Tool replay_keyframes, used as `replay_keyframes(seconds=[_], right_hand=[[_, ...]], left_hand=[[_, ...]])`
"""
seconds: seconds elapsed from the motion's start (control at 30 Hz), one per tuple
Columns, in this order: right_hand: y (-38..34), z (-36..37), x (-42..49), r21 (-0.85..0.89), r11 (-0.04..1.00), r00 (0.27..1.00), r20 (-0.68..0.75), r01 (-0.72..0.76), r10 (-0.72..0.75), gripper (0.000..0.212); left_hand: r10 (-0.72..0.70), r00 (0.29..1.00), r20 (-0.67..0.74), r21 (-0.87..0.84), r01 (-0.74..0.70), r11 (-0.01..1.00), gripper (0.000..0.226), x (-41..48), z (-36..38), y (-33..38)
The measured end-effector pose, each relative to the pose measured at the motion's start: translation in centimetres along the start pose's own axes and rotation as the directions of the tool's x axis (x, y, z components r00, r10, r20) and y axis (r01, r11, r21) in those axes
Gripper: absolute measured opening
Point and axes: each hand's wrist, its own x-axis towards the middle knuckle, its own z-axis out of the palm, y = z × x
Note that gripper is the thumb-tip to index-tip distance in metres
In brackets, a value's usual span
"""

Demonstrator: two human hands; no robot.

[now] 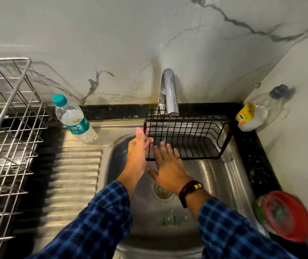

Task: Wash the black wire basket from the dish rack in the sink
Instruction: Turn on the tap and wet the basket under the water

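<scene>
Both touch the crosswise, mouth-up black wire basket point(188, 139): left hand point(137, 148) gripping its end, right hand point(168, 166) flat-fingered.

black wire basket point(188, 136), blue checked sleeves point(100, 217)

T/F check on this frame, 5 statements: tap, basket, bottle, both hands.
1. Water runs from the tap onto the black wire basket. True.
2. The basket sits in the dish rack. False: it is over the sink, under the tap.
3. The water bottle has a red cap. False: the cap is teal.
4. The right hand lies with straight fingers against the basket's near side. True.
5. The left hand is off the basket. False: it holds the basket's left end.
</scene>
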Motion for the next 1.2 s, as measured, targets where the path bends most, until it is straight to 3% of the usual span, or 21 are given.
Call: replay_keyframes(seconds=[0.1,0.2,0.3,0.37,0.43,0.5,0.6,0.63,0.7,0.77,0.8,0.83,0.9,0.97,1.07,1.13,1.2], right_hand=[[4.2,-0.2,-0.7,-0.117,0.992,0.996,-0.072,0.041,-0.049,0.065],[7.7,-0.8,-1.6,-0.108,0.978,0.981,-0.104,-0.177,0.166,0.068],[5.5,-1.2,-1.2,-0.063,0.939,0.941,-0.036,-0.337,0.336,0.079],[1.9,-0.5,-0.7,-0.070,0.959,0.960,0.018,-0.276,0.278,0.081],[-0.9,0.5,-0.8,-0.078,0.991,0.992,0.051,-0.110,0.114,0.079],[-0.6,0.4,-0.9,-0.008,1.000,0.997,0.078,-0.024,0.025,0.073],[2.6,-1.5,-2.2,0.008,1.000,0.998,0.063,-0.011,0.010,0.060],[3.4,-2.5,-3.2,0.034,0.999,1.000,0.007,-0.027,0.027,0.053],[3.4,-5.1,-5.2,0.070,0.997,0.956,-0.294,0.031,-0.009,0.038],[2.4,-7.5,-6.2,0.013,0.989,0.769,-0.630,0.145,-0.105,0.029],[2.1,-8.3,-5.7,-0.009,0.993,0.680,-0.729,0.114,-0.085,0.028],[2.0,-9.4,-4.7,0.011,1.000,0.670,-0.742,0.010,0.002,0.033],[1.7,-11.3,-2.3,0.094,0.963,0.808,-0.528,-0.251,0.262,0.057],[1.4,-12.0,-0.4,0.118,0.931,0.895,-0.257,-0.345,0.364,0.076],[-0.7,-11.7,0.3,0.025,0.992,0.964,-0.234,-0.123,0.125,0.072],[-1.8,-11.3,0.4,-0.021,0.996,0.970,-0.227,0.088,-0.091,0.060],[-1.2,-11.5,0.5,-0.019,0.981,0.965,-0.179,0.193,-0.194,0.052]], left_hand=[[-0.009,1.000,-0.006,-0.116,0.008,0.993,0.058,1.1,-1.4,-0.3],[-0.048,0.998,-0.052,-0.144,0.040,0.989,0.069,1.5,-2.7,-0.7],[-0.073,0.997,-0.022,-0.124,0.069,0.990,0.083,1.0,-2.2,-1.5],[-0.054,0.998,0.023,-0.087,0.056,0.995,0.079,0.4,-1.1,-1.7],[-0.054,0.998,0.038,-0.012,0.055,0.998,0.079,0.2,-0.8,-1.9],[-0.033,0.998,0.044,0.026,0.032,0.999,0.074,0.1,-1.2,-1.6],[-0.027,0.999,0.038,-0.099,0.030,0.995,0.074,0.9,-3.0,-1.6],[-0.030,0.999,0.017,-0.123,0.032,0.992,0.074,1.1,-3.4,-1.5],[-0.023,0.999,-0.035,-0.109,0.019,0.994,0.065,1.3,-3.6,-1.4],[-0.002,0.999,-0.054,-0.050,-0.001,0.999,0.055,1.1,-3.0,-1.3],[0.012,0.998,-0.059,-0.027,-0.013,1.000,0.056,0.8,-2.6,-1.2],[0.028,0.999,-0.047,-0.004,-0.028,1.000,0.061,0.5,-2.2,-1.1],[0.064,0.998,0.025,0.070,-0.065,0.995,0.063,-0.3,-1.3,-0.6],[0.097,0.993,0.063,0.112,-0.103,0.988,0.051,-0.8,-0.7,-0.3],[0.130,0.990,0.047,0.105,-0.135,0.985,0.043,-1.3,-0.8,-0.4],[0.146,0.984,0.105,0.154,-0.161,0.975,0.047,-1.8,-0.9,-0.6],[0.141,0.983,0.113,0.129,-0.155,0.979,0.056,-2.2,-1.1,-0.8]])
